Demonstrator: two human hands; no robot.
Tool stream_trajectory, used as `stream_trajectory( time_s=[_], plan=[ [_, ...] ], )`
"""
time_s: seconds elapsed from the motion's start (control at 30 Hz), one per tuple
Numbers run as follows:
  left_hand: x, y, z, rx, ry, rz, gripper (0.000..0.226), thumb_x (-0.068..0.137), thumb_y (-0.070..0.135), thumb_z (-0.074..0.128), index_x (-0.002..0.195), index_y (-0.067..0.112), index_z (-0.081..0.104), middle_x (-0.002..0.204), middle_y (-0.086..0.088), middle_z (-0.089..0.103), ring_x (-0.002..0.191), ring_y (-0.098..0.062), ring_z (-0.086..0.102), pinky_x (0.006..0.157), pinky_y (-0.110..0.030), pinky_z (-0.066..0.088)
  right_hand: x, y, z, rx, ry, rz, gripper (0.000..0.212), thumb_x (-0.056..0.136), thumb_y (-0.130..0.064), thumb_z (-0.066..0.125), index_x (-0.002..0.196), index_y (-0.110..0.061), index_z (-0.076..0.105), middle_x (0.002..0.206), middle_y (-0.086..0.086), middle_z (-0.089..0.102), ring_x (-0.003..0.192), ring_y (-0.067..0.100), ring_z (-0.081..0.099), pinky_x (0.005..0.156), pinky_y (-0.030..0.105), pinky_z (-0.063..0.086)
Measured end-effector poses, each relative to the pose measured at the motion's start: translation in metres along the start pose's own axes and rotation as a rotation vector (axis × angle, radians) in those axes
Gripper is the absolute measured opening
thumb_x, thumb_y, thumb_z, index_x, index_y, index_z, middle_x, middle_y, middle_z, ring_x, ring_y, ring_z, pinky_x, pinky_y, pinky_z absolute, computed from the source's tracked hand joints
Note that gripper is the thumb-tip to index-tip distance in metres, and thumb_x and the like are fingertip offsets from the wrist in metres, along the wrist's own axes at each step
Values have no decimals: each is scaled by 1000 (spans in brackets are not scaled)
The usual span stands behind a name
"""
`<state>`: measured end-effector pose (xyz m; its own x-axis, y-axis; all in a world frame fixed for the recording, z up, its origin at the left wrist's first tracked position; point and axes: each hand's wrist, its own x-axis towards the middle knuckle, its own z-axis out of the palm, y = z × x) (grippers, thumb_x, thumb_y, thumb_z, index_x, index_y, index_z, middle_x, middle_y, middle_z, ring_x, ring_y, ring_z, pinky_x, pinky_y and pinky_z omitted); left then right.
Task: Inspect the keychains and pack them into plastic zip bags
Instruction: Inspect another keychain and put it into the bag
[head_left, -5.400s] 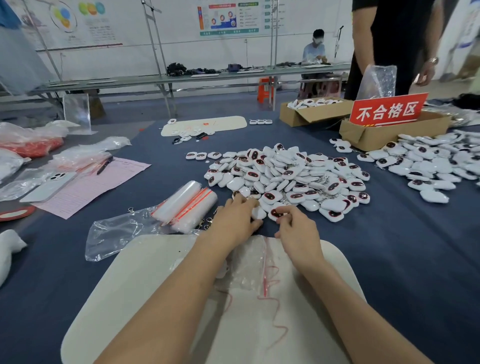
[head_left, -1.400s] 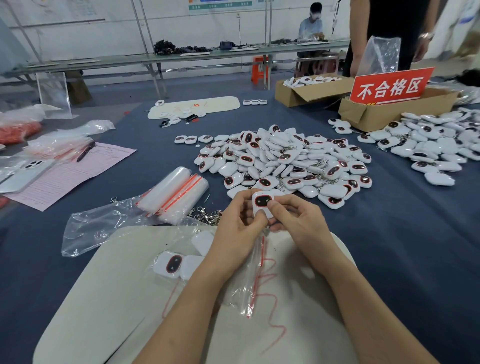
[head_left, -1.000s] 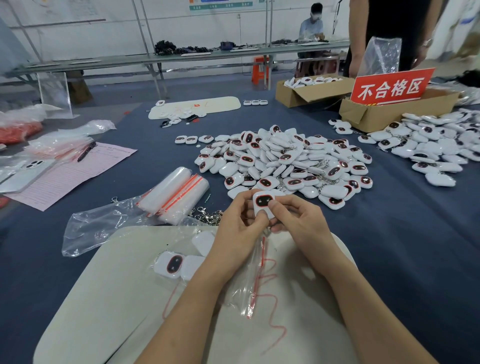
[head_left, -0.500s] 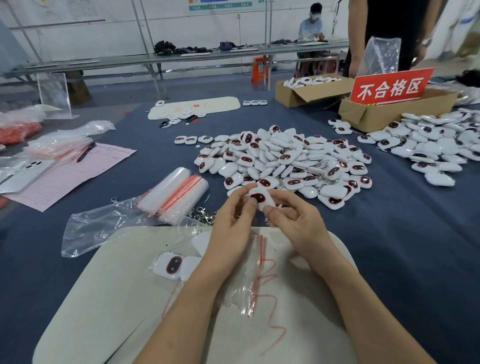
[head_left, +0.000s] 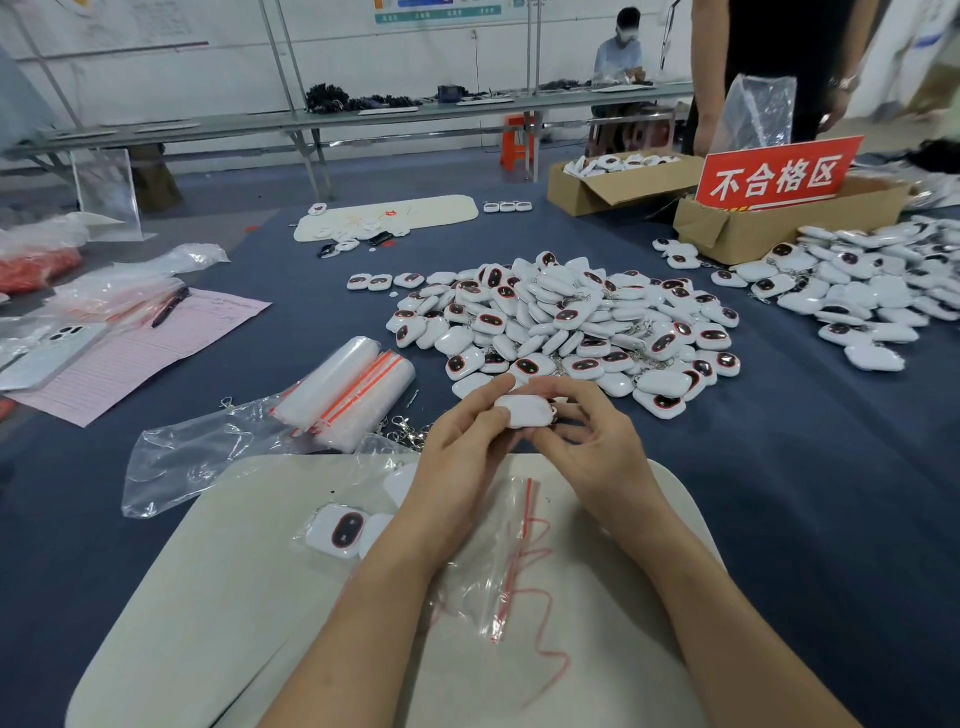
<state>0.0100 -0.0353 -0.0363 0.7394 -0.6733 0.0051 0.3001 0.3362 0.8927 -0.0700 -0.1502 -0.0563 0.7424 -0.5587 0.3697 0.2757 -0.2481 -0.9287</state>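
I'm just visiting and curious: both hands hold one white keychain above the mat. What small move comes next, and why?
Probably lowering the keychain into the empty zip bag on the mat. The left hand and right hand pinch it, plain back up, close to that bag, and one bagged keychain already lies alongside.

One head-worn camera looks forward and down — close over left hand (head_left: 462, 447) and right hand (head_left: 592, 449), table (head_left: 805, 493) beyond
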Motion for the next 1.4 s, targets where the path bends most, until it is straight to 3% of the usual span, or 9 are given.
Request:
stream_trajectory(
  time_s=[0.13,0.33,0.47,0.63,0.8,0.97,1.23,1.33,1.4],
  plan=[
    [0,1,-1,-21,-30,-8,30,101,0,46,123,8,65,117,-12,74,114,-20,69,94,-24,55,1,-1,-1,37,-11,33,52,85,-5,73,112,-49,65,115,-2,70,109,20,69,92,42,58],
    [0,-7,-3,191,-5,78,29,103,32,53,114,11,70,108,-10,75,98,-16,71,84,-25,57,3,-4,-6,59,52,51,39,89,-7,74,112,-37,66,102,-6,72,93,10,71,81,19,55],
    [3,-7,-4,153,90,46,41,103,36,52,107,-2,68,98,-14,77,89,-19,74,75,-22,58,3,-10,-8,88,25,107,36,91,-6,71,111,-36,67,100,-11,73,93,4,70,82,13,52],
    [5,-4,-2,29,180,-26,39,104,34,51,99,-2,64,89,-15,77,81,-21,76,67,-23,59,1,-13,-7,137,-46,177,35,92,2,66,114,-25,69,109,-7,72,103,1,68,85,12,50],
    [5,0,-2,-46,231,-55,38,105,36,48,94,2,61,82,-17,76,75,-20,76,64,-23,59,1,-10,-7,177,-41,237,26,92,0,67,109,-19,73,99,-6,77,93,1,70,78,15,54],
    [5,2,-1,-85,244,-55,41,106,34,47,96,-3,63,87,-18,76,75,-20,76,62,-23,59,2,-7,-7,208,-44,250,23,93,-2,67,105,-20,74,91,-7,78,84,3,70,72,16,55],
    [7,0,-2,-92,227,-44,38,105,33,49,93,0,65,85,-16,77,76,-20,76,64,-24,60,2,-4,-9,244,-19,249,24,93,-4,68,107,-22,75,93,-3,77,88,6,71,75,17,56],
    [5,-4,-3,4,178,31,29,103,27,54,101,0,64,92,-13,77,89,-21,75,76,-24,59,3,-3,-9,322,12,274,25,94,-3,67,107,-22,75,96,3,77,90,11,73,78,19,57],
    [0,-9,-3,250,117,136,20,101,24,60,110,8,67,100,-9,76,98,-18,73,85,-23,57,3,-3,-9,378,25,296,26,94,-2,66,105,-25,76,99,1,78,95,14,74,78,18,57]
  ],
)
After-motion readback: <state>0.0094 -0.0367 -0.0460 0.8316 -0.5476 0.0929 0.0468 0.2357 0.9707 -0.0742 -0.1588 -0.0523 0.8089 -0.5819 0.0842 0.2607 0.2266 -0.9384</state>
